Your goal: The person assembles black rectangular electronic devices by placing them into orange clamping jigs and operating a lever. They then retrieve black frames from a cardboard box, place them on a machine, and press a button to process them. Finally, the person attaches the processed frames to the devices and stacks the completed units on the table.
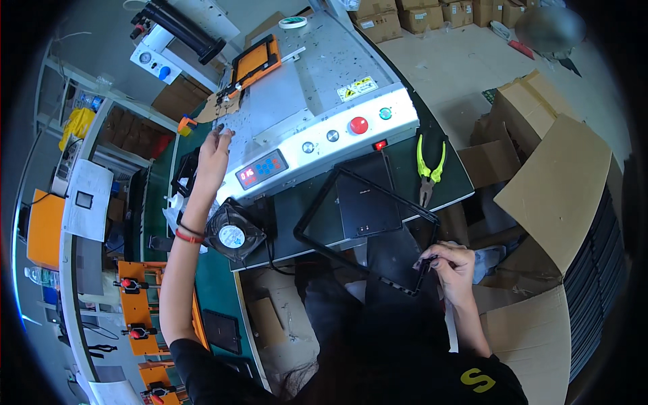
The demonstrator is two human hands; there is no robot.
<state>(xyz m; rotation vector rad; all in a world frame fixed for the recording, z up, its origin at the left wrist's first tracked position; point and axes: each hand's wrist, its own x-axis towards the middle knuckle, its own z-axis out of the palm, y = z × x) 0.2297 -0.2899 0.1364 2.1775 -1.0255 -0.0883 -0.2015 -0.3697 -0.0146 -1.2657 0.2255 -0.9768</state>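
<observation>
My right hand (453, 266) pinches a thin black rectangular frame (317, 210) at its near right corner. The frame tilts over my lap and the bench edge, its opening showing a flat black panel (368, 202) behind it. My left hand (214, 156) reaches to the left side of a white bench machine (327, 138), beside its metal bed. Its fingers are bent together; whatever they may hold is too small to make out. On the machine, an orange fixture (258, 64) with a black frame-shaped part lies beyond that hand.
A black fan (233, 231) stands under my left forearm. Yellow-green pliers (429, 170) lie on the green bench (449, 185) at the right. Open cardboard boxes (550, 196) stand right of the bench, one with stacked black parts. Orange clamp fixtures (137, 307) line the left.
</observation>
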